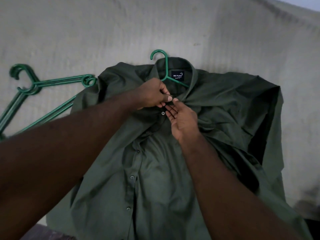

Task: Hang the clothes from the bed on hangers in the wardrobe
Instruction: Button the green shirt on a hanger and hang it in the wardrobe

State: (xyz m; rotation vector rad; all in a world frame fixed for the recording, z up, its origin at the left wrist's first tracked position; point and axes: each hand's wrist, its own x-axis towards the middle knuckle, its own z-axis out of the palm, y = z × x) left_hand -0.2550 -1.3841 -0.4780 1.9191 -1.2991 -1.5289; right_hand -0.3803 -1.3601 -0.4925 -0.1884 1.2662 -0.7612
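dark green shirt [155, 170] lies flat on pale bed sheet [69, 32]. green hanger [166, 70] sits inside collar, hook poking out top. left hand [152, 96] pinches shirt front near top button [163, 113], fingers curled tight. right hand [181, 118] just beside it, fingers nearly straight, thumb touching cloth. spare green hangers [58, 80] piled left of shirt.

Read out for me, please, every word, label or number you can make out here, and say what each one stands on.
"NO FUSS": white letters on the dark blue neck label inside the collar of the green shirt.
Small print above and below it on that label: too small to read.
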